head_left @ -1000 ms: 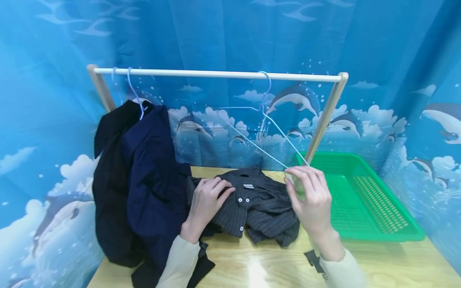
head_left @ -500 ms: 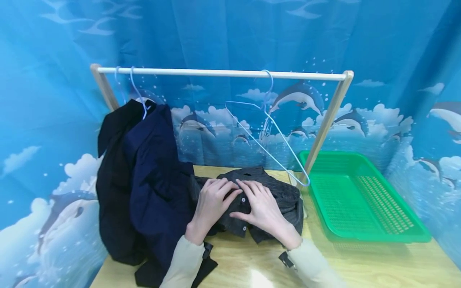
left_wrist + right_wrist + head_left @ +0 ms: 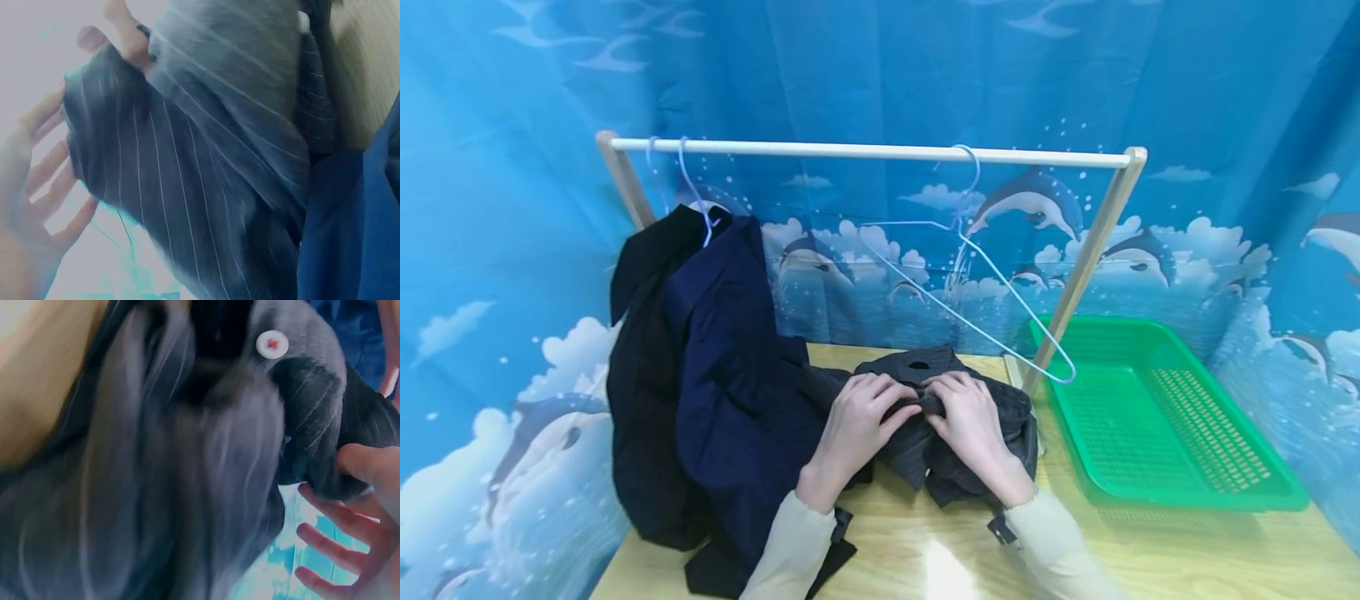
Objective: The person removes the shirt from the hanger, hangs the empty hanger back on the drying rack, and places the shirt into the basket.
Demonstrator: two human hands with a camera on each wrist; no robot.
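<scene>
A dark grey pinstriped shirt point(image 3: 910, 454) lies bunched on the table, its neck part raised between both hands. My left hand point(image 3: 857, 425) pinches one side of the collar; in the left wrist view the striped cloth point(image 3: 175, 169) hangs from its fingers. Close beside it, my right hand point(image 3: 973, 429) grips the other side between thumb and forefinger, as the right wrist view shows near a white button point(image 3: 272, 344). Above and behind, a light blue wire hanger point(image 3: 1011, 287) dangles bare from the rail, its lower corner to the right of the right hand.
A white rail point(image 3: 820, 149) on wooden posts spans the back of the table. Black point(image 3: 640, 400) and navy point(image 3: 722, 367) garments hang at its left end. To the right stands a green plastic basket point(image 3: 1195, 502). A blue dolphin-print curtain point(image 3: 850, 75) surrounds the table.
My right hand has let go of the hanger's corner and moved left to the shirt. Both hands now pinch the collar and have lifted it slightly. The released hanger swings.
</scene>
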